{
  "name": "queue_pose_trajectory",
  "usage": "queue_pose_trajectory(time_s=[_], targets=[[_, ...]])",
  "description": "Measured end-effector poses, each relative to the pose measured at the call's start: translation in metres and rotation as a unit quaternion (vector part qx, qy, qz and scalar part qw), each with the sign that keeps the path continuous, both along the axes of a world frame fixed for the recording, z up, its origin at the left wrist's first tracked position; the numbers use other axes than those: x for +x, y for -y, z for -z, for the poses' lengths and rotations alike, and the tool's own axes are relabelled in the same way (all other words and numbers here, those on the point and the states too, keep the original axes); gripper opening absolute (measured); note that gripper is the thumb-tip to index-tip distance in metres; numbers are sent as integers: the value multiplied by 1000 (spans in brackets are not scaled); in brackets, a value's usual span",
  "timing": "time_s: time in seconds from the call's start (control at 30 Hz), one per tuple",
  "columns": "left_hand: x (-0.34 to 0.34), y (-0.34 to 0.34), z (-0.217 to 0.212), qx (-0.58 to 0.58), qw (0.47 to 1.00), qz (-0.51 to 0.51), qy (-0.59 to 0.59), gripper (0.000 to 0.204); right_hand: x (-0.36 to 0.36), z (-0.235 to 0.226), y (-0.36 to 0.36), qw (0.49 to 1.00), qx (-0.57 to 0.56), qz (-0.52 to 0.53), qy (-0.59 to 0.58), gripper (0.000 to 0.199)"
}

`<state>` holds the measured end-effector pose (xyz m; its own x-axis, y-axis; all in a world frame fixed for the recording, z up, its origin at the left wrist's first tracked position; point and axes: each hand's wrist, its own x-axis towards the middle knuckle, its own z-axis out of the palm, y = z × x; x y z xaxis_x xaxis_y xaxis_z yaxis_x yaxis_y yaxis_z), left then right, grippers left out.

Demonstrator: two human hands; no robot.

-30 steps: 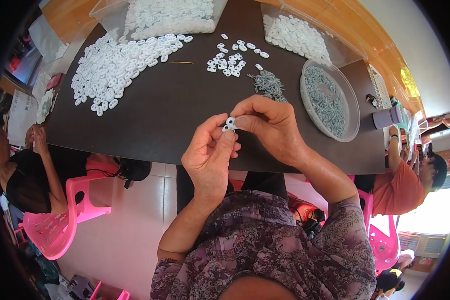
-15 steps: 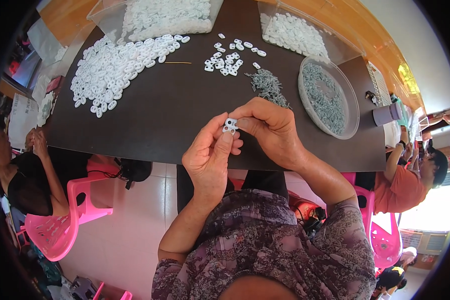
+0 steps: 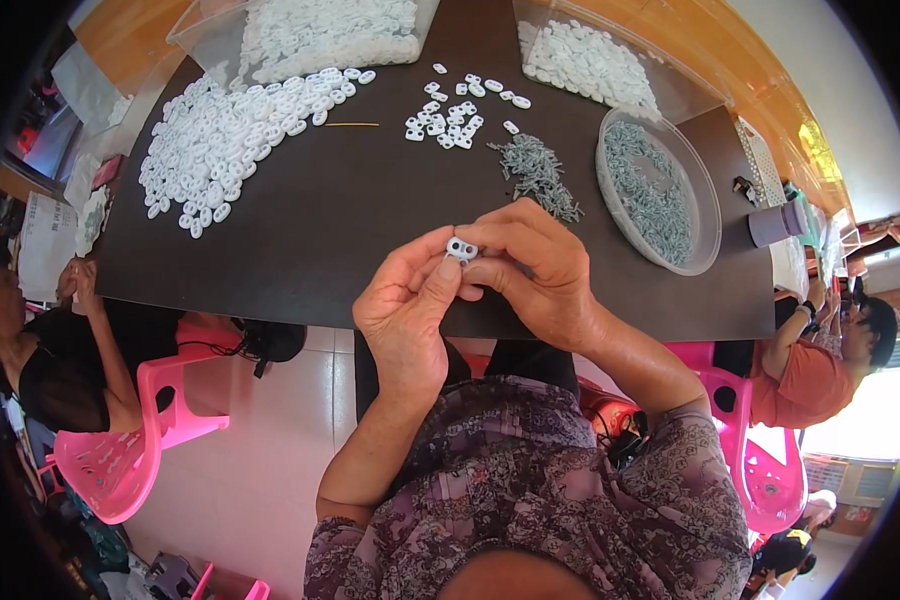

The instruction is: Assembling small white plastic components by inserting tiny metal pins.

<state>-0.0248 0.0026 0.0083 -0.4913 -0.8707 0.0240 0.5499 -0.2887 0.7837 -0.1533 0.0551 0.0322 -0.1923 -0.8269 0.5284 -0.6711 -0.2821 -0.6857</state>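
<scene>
Between my two hands, over the table's near edge, is a small white two-hole plastic piece point(image 3: 461, 248). My left hand point(image 3: 412, 305) pinches it from below, its thumb across the lower part. My right hand point(image 3: 537, 262) grips its right side with thumb and fingertips. The fingers hide the piece's lower part, so I cannot tell whether a second part sits under it. Beyond my hands lies a loose group of white two-hole pieces point(image 3: 444, 124), and a heap of small grey pins point(image 3: 537, 172) lies to their right.
A large pile of white oval pieces point(image 3: 195, 150) covers the table's left side. Clear bins of white pieces point(image 3: 335, 35) point(image 3: 590, 65) stand at the back. At right are a round tub of grey pins point(image 3: 712, 215) and a grey-purple cup point(image 3: 770, 228). People sit on both sides.
My right thumb has come down from the front of the white piece to its lower right side. More of its two-hole upper face shows now.
</scene>
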Motion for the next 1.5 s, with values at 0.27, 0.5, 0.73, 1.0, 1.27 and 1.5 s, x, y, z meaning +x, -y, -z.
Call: queue_pose_trajectory(time_s=[0.27,0.5,0.73,1.0,1.27,1.5], targets=[[0,-2,-5,57,998,-4,-25,21,1,-2,2,992,-63,27,-102,31],[1,-3,-1,-10,1000,-16,4,21,2,1,1,993,-79,15,-86,32],[2,-6,-9,86,996,-9,-27,22,5,-3,0,986,-99,14,-132,36],[6,-2,3,-55,998,-15,7,20,5,0,0,987,-111,8,-119,34],[5,-2,3,-65,997,-39,7,22,5,-2,1,987,-100,7,-125,36],[7,-3,6,-103,993,-53,15,20,10,0,-1,995,-86,13,-55,31]])
